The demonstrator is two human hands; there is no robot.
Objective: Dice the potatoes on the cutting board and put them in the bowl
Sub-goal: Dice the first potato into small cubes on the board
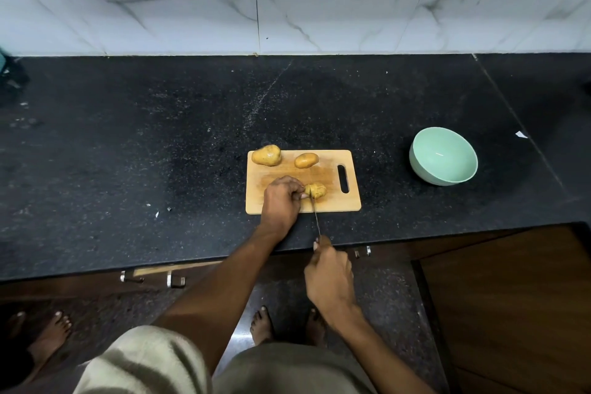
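Three potatoes on the cutting board (332, 201) mid-frame from my head view: left hand (281, 198) pinching the potato being cut (318, 190), right hand (329, 278) clenched round the knife (316, 217). Fingertips sit right beside the blade, so a slip nicks them. Bowl (443, 158) waits right, well apart. Can't make out cut depth.

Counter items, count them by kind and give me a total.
Potatoes: 3, two whole, one being cut
Board: 1
Knife: 1
Bowl: 1
Total: 6
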